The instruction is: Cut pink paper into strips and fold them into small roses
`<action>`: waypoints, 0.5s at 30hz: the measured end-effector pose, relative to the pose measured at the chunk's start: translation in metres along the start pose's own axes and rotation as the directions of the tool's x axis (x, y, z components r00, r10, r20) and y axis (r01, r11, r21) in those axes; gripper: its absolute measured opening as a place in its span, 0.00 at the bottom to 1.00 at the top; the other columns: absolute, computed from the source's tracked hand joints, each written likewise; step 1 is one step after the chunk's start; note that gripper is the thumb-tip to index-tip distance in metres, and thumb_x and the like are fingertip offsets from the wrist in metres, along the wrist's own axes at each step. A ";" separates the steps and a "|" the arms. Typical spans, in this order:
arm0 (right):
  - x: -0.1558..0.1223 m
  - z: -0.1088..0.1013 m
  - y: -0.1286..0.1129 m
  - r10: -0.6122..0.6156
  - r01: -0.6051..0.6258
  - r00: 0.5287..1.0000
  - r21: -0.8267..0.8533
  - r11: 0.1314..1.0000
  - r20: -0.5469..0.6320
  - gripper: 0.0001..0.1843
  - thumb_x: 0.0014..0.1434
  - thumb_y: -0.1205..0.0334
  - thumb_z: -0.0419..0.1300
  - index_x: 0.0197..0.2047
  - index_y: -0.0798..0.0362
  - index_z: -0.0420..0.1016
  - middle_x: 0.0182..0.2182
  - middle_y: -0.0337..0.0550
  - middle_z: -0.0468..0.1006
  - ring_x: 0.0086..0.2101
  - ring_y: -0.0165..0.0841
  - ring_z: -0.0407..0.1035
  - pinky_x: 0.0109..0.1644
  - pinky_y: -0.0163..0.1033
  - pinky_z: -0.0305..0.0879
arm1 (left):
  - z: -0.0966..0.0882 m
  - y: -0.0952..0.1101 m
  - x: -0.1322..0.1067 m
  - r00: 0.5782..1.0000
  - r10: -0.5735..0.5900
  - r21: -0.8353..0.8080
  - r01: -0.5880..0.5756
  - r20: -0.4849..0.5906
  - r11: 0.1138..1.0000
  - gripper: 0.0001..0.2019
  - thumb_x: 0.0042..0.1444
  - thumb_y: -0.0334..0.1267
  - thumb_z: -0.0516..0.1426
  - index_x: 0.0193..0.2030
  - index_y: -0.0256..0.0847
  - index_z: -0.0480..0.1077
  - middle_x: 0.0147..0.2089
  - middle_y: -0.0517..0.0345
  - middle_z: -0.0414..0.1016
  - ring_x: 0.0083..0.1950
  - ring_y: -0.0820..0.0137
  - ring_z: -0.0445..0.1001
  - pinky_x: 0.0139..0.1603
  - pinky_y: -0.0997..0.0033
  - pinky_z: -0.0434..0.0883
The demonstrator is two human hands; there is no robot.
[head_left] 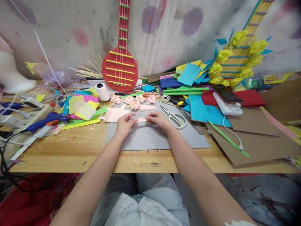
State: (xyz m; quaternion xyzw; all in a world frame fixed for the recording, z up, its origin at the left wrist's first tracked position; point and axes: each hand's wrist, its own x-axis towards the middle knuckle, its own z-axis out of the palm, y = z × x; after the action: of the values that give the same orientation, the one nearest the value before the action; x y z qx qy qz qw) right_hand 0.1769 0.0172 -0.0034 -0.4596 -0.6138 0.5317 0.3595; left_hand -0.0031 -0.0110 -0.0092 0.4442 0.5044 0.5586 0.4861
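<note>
My left hand (124, 123) and my right hand (158, 119) both pinch a narrow strip of pale pink paper (141, 119), one at each end, just above the grey cutting mat (150, 138). A larger pale pink sheet (115, 114) lies left of the hands. Several small pink paper flowers (134, 101) sit in a row behind the mat. White-handled scissors (175, 118) lie on the mat close to my right hand.
Coloured paper scraps (82, 106), a blue glue gun (47, 121) and a white thread spool (102, 91) crowd the left. A red paper guitar (120, 62) leans on the wall. Brown cardboard (254, 138), blue and red sheets, and a phone (227, 93) lie at the right.
</note>
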 end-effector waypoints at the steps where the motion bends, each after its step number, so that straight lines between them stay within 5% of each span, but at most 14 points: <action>1: 0.000 0.000 0.000 0.000 0.000 1.000 0.003 1.000 -0.003 0.15 0.42 0.52 0.63 0.25 0.57 0.72 0.20 0.37 0.71 0.21 0.23 0.58 0.25 0.31 0.53 | 0.000 0.000 0.000 1.000 -0.006 0.009 0.006 0.000 1.000 0.20 0.31 0.37 0.67 0.36 0.37 0.75 0.22 0.61 0.70 0.22 0.75 0.67 0.24 0.73 0.69; 15: 0.008 -0.007 0.011 -0.026 0.029 0.994 0.025 0.999 -0.109 0.13 0.43 0.54 0.61 0.28 0.55 0.70 0.21 0.36 0.72 0.21 0.23 0.60 0.27 0.31 0.56 | -0.003 0.000 0.001 0.991 -0.060 -0.051 0.054 -0.119 0.997 0.21 0.37 0.32 0.63 0.43 0.34 0.72 0.33 0.53 0.78 0.34 0.69 0.76 0.33 0.68 0.75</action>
State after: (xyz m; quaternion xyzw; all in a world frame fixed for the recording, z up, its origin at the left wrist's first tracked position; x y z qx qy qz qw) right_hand 0.1825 0.0269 -0.0136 -0.4745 -0.5924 0.5092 0.4057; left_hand -0.0057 -0.0103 -0.0098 0.3834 0.5320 0.5819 0.4810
